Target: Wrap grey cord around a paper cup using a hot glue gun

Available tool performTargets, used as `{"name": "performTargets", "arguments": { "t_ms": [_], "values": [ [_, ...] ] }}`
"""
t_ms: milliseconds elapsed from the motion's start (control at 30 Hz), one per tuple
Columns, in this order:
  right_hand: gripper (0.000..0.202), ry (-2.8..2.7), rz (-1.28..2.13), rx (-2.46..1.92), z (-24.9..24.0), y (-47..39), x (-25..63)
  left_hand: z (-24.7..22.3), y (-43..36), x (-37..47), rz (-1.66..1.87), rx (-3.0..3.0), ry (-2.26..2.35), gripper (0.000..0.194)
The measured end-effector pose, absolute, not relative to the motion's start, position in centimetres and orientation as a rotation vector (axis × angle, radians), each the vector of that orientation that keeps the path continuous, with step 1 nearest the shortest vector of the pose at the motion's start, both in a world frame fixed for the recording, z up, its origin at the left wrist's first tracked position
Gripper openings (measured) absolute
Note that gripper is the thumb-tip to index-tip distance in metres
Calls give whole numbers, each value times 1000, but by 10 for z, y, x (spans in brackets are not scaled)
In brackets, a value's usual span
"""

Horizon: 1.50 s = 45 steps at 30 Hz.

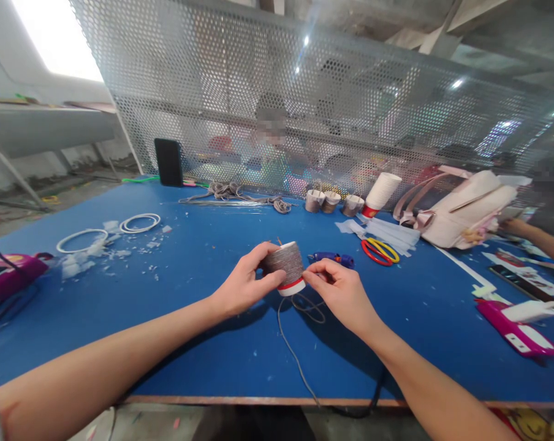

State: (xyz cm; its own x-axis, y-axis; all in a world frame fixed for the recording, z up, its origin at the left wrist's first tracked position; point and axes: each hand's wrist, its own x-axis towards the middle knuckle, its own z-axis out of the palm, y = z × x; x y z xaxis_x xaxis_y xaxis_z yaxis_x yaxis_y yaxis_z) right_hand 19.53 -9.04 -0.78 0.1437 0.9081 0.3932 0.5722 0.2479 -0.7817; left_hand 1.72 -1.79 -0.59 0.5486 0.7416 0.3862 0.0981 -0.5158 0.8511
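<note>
A paper cup (285, 264) wrapped in grey-brown cord is held tilted above the blue table, its white and red rim facing down. My left hand (254, 277) grips it from the left, thumb on the near side and fingers behind. On the right, my right hand (334, 283) pinches at the cup's lower edge, near the red band; the cord between its fingertips is too small to make out clearly. Loose grey cord (288, 343) loops beneath the cup and trails over the table's front edge. Behind my right hand lies a blue glue gun (334, 258).
Scissors (380, 251), wrapped cups (314, 201), stacked cups (383, 191) and a pink bag (470, 208) stand right of centre. White rings (140, 223) and scraps lie left. Magenta power strips (518, 327) flank both sides. A person's arm (541, 240) reaches in at far right.
</note>
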Motion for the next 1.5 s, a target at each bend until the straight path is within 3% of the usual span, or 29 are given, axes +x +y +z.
{"name": "performTargets", "arguments": {
  "t_ms": [300,833,967,1333,1500],
  "values": [
    [22,-1442,596,-1447,-10,-89,196,-8,-18,17,1002,1901,642,19],
    [38,-981,1316,-1152,-14,-83,194,-21,-10,17,950,1973,594,32],
    [35,-1055,1125,-1205,-20,-80,193,-18,-12,20,946,2059,651,31],
    [28,-1377,593,-1350,-29,-81,184,-17,-23,26,1041,2263,733,52],
    [25,-1499,365,-1336,-31,-82,183,-16,-26,25,1006,2322,842,49]
  ]
}}
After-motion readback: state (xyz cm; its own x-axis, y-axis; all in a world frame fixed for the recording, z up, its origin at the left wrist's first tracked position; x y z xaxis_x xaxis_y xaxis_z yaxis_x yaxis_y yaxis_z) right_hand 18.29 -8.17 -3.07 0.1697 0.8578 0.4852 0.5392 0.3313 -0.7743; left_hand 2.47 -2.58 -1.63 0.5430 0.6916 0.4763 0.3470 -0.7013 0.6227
